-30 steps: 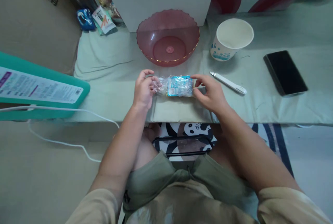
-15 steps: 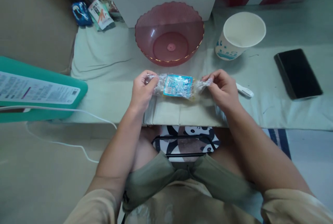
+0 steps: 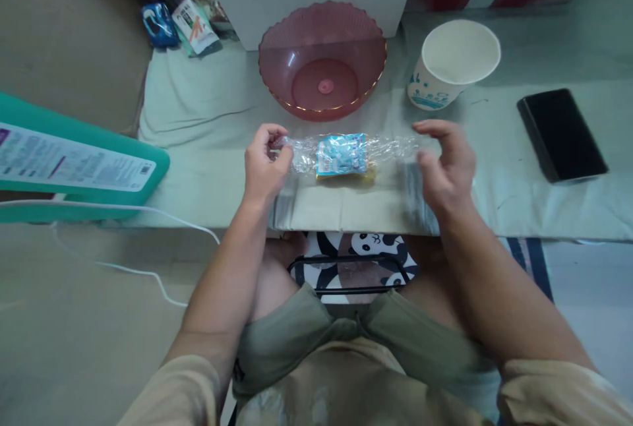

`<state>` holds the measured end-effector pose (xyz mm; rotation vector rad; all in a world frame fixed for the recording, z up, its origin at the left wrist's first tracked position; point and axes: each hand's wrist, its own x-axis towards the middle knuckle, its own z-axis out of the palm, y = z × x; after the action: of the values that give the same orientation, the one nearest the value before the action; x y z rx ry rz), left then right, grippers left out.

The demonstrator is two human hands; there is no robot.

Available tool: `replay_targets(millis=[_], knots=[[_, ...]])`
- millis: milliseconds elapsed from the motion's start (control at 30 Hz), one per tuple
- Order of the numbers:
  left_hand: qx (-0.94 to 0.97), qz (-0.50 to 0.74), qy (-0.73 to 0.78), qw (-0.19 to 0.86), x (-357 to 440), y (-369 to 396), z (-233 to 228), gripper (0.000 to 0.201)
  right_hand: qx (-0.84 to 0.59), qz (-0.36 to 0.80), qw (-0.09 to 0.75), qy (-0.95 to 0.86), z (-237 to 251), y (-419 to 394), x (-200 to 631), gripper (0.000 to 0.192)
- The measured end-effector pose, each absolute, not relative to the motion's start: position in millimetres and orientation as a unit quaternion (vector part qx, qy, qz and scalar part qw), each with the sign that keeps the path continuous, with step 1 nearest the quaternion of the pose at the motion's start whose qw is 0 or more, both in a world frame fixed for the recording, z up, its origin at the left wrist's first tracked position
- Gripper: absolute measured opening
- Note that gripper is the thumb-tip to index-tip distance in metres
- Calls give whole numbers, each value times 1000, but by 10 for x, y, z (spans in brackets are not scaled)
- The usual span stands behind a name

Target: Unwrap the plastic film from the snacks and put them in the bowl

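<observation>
While the left hand (image 3: 264,165) still pinches the packet (image 3: 341,155), the right hand (image 3: 445,165) has apparently let go, fingers spread.

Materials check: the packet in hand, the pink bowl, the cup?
Packet: thin clear plastic film, glossy and crinkled, with a blue printed label; the contents show through. Left hand pinches one twisted end. Bowl: translucent pink plastic by the look, shiny, with a scalloped rim; glass is less likely. Cup: seemingly paper, matte white with a blue print.
</observation>
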<state>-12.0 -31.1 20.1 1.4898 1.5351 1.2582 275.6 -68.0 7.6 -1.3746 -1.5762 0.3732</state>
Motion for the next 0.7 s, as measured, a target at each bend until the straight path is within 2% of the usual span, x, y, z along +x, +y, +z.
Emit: replay_targets(millis=[67, 100, 200, 233, 433, 700], knots=[[612, 440, 575, 317, -112, -333, 243, 24, -535, 158, 417, -718, 83, -728, 2642, 39], [631, 413, 573, 321, -101, -343, 263, 23, -527, 150, 391, -740, 81, -742, 2594, 37], [646, 362, 580, 339, -65, -358, 303, 6, -518, 113, 365, -765, 109, -777, 2527, 9], [639, 363, 587, 341, -58, -356, 307, 3, -514, 104, 366, -769, 138, -796, 2532, 8], [573, 409, 638, 311, -127, -284, 262, 7, -436, 138, 346, -820, 322, -963, 2681, 25], [529, 446, 660, 294, -234, -236, 269, 9, -378, 227, 172, -881, 219, -977, 2818, 22]])
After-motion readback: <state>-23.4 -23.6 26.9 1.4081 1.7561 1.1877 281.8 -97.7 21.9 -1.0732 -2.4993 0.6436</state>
